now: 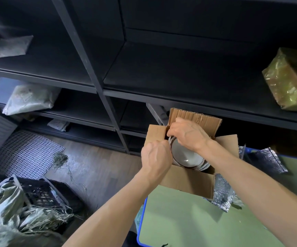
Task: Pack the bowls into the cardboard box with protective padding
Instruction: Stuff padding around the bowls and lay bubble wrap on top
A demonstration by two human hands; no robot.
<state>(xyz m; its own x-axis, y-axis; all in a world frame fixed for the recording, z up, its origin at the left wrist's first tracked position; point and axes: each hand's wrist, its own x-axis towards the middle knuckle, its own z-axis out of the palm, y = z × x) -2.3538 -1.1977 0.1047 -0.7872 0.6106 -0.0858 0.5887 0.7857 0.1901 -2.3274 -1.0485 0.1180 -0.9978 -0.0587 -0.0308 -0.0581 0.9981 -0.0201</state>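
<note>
Gripping with our right hand (188, 134) the 12 o'clock rim of the bowls (187, 155), left hand (155, 157) curled at 9 o'clock, its hold untellable, we should settle them level inside the cardboard box (188, 182), leaving gaps for silver padding (221, 191).

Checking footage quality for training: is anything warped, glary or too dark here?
Head view: the wide-angle lens tilts the shelf upright well off vertical; same view, the shelves sit in deep shadow; glare on the plastic-wrapped parcel and a highlight inside the bowl.
</note>
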